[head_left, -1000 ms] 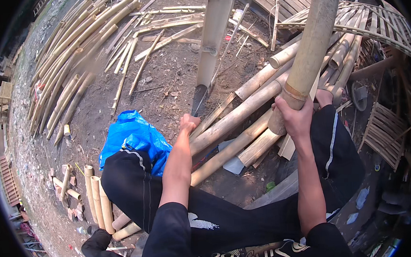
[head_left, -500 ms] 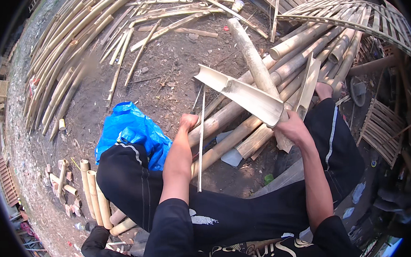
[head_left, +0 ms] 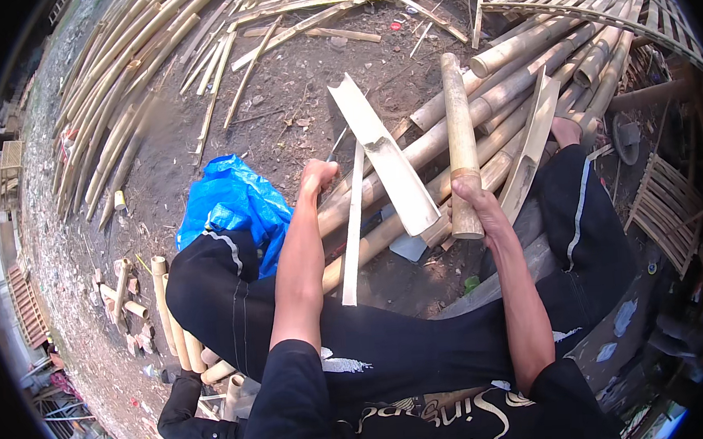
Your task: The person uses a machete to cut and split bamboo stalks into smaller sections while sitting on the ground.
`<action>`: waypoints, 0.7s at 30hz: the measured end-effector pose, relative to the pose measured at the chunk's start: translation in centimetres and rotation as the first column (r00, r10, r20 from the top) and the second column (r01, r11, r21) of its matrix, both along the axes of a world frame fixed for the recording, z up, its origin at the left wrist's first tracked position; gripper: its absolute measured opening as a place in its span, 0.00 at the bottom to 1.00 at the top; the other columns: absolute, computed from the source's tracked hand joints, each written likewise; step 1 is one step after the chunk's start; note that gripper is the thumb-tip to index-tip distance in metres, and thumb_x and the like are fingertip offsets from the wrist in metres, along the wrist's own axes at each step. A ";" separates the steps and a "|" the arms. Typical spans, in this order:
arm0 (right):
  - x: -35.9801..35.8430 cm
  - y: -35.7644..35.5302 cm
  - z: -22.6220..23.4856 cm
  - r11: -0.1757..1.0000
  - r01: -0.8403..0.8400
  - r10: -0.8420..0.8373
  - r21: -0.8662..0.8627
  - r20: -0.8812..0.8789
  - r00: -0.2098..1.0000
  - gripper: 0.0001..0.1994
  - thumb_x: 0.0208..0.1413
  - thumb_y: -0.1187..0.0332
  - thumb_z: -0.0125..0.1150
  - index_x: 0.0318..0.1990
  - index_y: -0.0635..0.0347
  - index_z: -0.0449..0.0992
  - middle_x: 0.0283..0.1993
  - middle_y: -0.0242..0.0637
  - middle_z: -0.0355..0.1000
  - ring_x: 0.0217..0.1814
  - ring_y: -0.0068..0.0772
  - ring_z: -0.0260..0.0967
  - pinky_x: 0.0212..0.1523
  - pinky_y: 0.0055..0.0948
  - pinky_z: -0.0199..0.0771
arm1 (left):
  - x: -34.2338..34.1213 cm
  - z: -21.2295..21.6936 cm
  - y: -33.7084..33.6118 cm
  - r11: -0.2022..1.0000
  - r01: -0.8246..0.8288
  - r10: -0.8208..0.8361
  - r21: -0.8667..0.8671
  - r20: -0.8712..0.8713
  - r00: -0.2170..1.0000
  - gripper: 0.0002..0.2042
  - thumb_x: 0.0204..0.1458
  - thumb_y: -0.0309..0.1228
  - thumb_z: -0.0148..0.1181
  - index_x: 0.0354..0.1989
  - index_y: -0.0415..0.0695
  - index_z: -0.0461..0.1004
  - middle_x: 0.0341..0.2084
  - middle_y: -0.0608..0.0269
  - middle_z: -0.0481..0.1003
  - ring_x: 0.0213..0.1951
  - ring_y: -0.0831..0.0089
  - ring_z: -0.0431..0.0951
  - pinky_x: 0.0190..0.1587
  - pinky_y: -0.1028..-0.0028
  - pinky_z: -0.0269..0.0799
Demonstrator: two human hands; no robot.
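My right hand (head_left: 477, 201) grips the lower end of a short bamboo section (head_left: 458, 124) that points away from me over the pile. My left hand (head_left: 318, 178) is closed on the handle of a knife, whose thin blade (head_left: 336, 145) sticks out beyond the fist. A split bamboo half (head_left: 385, 157) lies between the hands with its hollow side up. A thin bamboo strip (head_left: 354, 229) leans just right of my left forearm. My legs in black trousers (head_left: 235, 291) spread to either side.
Round bamboo poles (head_left: 520, 72) lie stacked in front of me, with a flat slat (head_left: 534, 144) on top. A blue plastic sheet (head_left: 234, 202) sits by my left knee. Long poles (head_left: 112, 113) and short cut pieces (head_left: 168, 311) cover the dirt at left. Woven bamboo panels (head_left: 673, 208) stand at right.
The tall bamboo held upright has come apart and dropped: one half now lies flat, a thin strip has fallen by my left arm, and my right hand keeps the remaining section lowered.
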State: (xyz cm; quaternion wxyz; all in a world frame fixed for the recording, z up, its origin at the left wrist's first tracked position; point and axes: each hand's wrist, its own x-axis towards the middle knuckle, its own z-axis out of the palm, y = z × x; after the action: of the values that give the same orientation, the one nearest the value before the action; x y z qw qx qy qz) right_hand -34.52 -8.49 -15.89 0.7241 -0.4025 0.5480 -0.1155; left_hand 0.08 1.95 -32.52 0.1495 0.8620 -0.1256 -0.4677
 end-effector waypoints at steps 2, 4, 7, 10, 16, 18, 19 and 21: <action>0.3 0.7 -0.4 0.977 -0.162 0.137 -0.141 -0.173 0.975 0.35 0.49 0.49 0.76 0.52 0.72 0.71 0.37 0.41 0.76 0.32 0.31 0.77 0.34 0.30 0.79 | 0.4 0.5 1.0 1.000 -0.015 0.015 0.001 -0.038 0.999 0.11 0.41 0.34 0.64 0.22 0.37 0.79 0.15 0.56 0.74 0.17 0.67 0.74 0.22 0.65 0.67; 0.4 1.3 -1.1 0.928 -0.213 0.086 -0.305 -0.380 0.921 0.37 0.48 0.56 0.76 0.59 0.74 0.67 0.44 0.51 0.76 0.40 0.42 0.77 0.43 0.38 0.77 | 1.4 1.0 1.5 0.998 -0.047 0.043 -0.037 -0.103 0.994 0.10 0.42 0.33 0.64 0.19 0.38 0.77 0.13 0.59 0.72 0.15 0.70 0.71 0.19 0.66 0.64; 2.3 4.3 1.3 0.418 -0.707 -0.218 -0.571 -0.818 0.532 0.45 0.45 0.63 0.76 0.68 0.70 0.58 0.63 0.61 0.61 0.64 0.53 0.61 0.62 0.50 0.63 | 1.7 1.3 2.8 0.999 -0.040 0.042 0.017 -0.096 0.995 0.11 0.47 0.34 0.64 0.18 0.44 0.72 0.12 0.65 0.68 0.14 0.74 0.66 0.17 0.68 0.58; 6.4 8.6 5.9 -0.044 -0.835 0.393 -0.549 -0.778 0.491 0.45 0.44 0.72 0.70 0.73 0.52 0.56 0.71 0.48 0.54 0.69 0.50 0.55 0.64 0.49 0.60 | 0.6 3.3 2.9 0.993 -0.114 0.112 -0.009 -0.140 0.984 0.11 0.49 0.33 0.63 0.19 0.45 0.70 0.12 0.69 0.65 0.13 0.77 0.62 0.18 0.69 0.58; 10.0 10.9 1.3 -0.369 -0.674 0.663 -0.640 -0.690 0.292 0.11 0.56 0.67 0.58 0.47 0.52 0.79 0.48 0.34 0.75 0.58 0.33 0.67 0.59 0.40 0.65 | 3.3 2.2 3.7 0.993 -0.112 0.100 -0.043 -0.224 0.970 0.05 0.51 0.30 0.62 0.30 0.42 0.80 0.12 0.70 0.61 0.14 0.77 0.59 0.19 0.69 0.60; 13.1 9.8 5.9 -0.351 -0.602 0.674 -0.717 -0.640 0.369 0.23 0.55 0.64 0.64 0.59 0.50 0.71 0.51 0.35 0.75 0.60 0.37 0.67 0.57 0.40 0.65 | 5.0 2.0 7.4 0.944 -0.320 0.285 -0.083 -0.286 0.915 0.05 0.47 0.29 0.63 0.28 0.40 0.78 0.12 0.69 0.60 0.13 0.75 0.59 0.19 0.68 0.60; 13.6 10.6 5.6 -0.445 -0.531 0.644 -0.721 -0.670 0.369 0.25 0.54 0.64 0.64 0.61 0.49 0.70 0.53 0.35 0.74 0.60 0.38 0.67 0.56 0.41 0.65 | 4.8 1.5 8.9 0.926 -0.369 0.331 -0.076 -0.304 0.893 0.05 0.47 0.29 0.63 0.29 0.41 0.78 0.12 0.69 0.60 0.13 0.76 0.59 0.18 0.68 0.61; 14.1 11.2 2.8 -0.610 -0.388 0.601 -0.691 -0.723 0.341 0.22 0.55 0.64 0.62 0.59 0.46 0.71 0.53 0.35 0.73 0.60 0.37 0.67 0.57 0.43 0.66 | 6.3 1.3 8.0 0.885 -0.447 0.380 -0.129 -0.355 0.854 0.04 0.47 0.28 0.62 0.29 0.41 0.77 0.13 0.70 0.59 0.13 0.77 0.58 0.18 0.68 0.62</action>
State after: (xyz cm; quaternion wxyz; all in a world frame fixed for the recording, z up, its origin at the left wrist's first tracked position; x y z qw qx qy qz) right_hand -20.38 2.73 -13.09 0.1433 -0.9803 -0.1266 -0.0493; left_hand 6.41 9.92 -31.25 0.3540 0.7611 0.0416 -0.5419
